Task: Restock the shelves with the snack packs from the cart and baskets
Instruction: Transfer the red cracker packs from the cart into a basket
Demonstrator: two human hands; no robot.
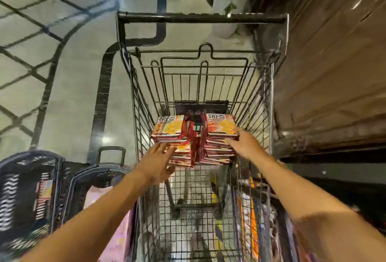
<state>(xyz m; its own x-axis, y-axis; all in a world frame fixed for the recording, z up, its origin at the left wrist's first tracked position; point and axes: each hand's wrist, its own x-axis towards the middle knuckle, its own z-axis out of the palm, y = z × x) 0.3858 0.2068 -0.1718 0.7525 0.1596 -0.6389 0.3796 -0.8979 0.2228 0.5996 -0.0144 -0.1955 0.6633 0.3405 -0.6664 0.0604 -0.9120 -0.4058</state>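
Cart (267, 98) — two snack stacks (173, 136), two hands (155, 163) touching.

We're looking down into a shop aisle: a wire shopping cart (200, 86) is standing on polished floor (79, 69). Plastic shopping baskets (31, 194) are sitting beside it, stacked snack packs (173, 132) riding inside.

large blurred characters across the top edge of the snack packs (171, 129) in the cart (259, 86), none readable, faint unreadable emblem on a dark box (200, 108)
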